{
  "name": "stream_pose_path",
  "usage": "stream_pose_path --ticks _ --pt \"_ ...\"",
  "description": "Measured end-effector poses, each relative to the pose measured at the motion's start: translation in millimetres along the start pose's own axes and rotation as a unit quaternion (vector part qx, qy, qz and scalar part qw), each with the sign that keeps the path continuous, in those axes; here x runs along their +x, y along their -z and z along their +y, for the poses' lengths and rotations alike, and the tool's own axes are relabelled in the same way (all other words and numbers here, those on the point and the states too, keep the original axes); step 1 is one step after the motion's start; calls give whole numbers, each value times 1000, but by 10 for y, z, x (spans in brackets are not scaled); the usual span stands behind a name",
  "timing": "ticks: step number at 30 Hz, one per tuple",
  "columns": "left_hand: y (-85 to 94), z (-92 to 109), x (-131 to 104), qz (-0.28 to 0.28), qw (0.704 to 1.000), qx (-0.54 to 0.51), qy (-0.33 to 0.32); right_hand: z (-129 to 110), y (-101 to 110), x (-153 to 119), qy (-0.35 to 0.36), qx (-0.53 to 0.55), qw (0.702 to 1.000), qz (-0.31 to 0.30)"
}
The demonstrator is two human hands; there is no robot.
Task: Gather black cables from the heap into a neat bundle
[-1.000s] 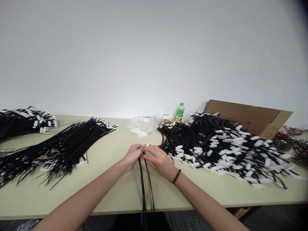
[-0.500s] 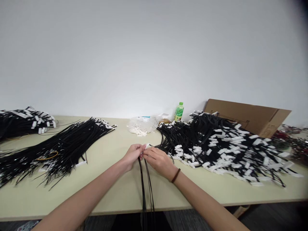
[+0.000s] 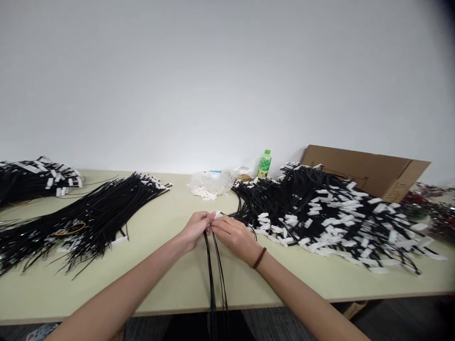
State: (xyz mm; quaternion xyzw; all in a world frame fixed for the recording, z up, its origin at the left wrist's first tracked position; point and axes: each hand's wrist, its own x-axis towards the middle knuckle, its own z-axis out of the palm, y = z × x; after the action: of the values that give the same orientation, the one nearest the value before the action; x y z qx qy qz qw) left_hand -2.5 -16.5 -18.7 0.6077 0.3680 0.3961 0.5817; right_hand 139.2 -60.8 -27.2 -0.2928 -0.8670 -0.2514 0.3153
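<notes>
Fingertips meet near the middle of the table, where my left hand [image 3: 195, 229] is closed on thin black cables [image 3: 210, 270]. Touching it, my right hand [image 3: 235, 237] is also closed, with more cables running out below its fingers. A small white connector-like piece [image 3: 218, 215] sticks up between the two hands; its lower part is hidden by fingers. The cables hang in two strands over the table's front edge. Just right of my right hand lies a big pile of black cables [image 3: 302, 199] with white end pieces.
Another bundle of black cables [image 3: 106, 208] lies at left, with a further bundle [image 3: 21, 182] behind. A clear plastic bag [image 3: 223, 182] with small white pieces sits near the wall, beside a green-capped bottle [image 3: 264, 165]. A cardboard box [image 3: 366, 168] stands behind the right pile.
</notes>
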Motion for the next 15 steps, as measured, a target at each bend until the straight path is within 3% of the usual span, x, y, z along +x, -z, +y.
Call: stream_pose_path --ticks 15 --pt "17 -48 24 -9 1000 4 -11 -35 35 22 -11 29 999 15"
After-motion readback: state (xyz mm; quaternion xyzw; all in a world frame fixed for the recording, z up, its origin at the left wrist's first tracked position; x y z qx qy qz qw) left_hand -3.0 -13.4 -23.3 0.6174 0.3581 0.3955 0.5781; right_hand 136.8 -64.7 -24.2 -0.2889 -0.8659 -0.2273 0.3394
